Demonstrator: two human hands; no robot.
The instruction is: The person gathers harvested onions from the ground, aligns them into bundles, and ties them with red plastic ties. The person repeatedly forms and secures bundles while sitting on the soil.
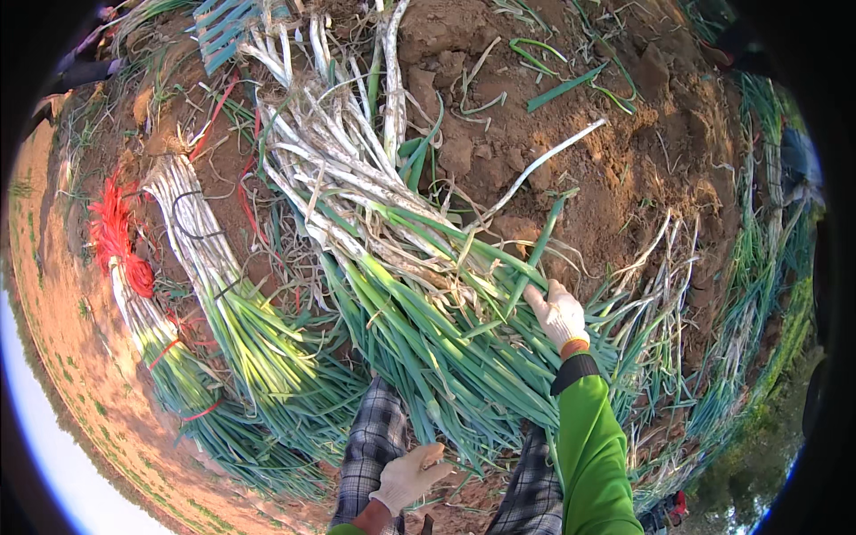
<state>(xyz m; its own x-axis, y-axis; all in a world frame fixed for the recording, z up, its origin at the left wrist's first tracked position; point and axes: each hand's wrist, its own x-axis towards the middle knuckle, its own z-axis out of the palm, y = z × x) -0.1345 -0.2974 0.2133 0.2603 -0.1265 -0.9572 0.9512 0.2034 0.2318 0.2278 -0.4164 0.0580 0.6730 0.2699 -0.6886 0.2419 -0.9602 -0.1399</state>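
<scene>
A large loose heap of long green onions lies across the soil before me, white shanks towards the top and green leaves towards my knees. My right hand, in a pale work glove, closes its fingertips on green onion leaves at the heap's right side. My left hand, gloved too, hangs by my left knee in checked trousers. It holds nothing, its fingers apart. One separate onion stalk sticks out from the heap over the bare soil.
To the left lie a bundle of green onions with dark ties and another with red ties. Red plastic strands lie over its root end. A blue-green slatted object is at the top. More onions lie to the right.
</scene>
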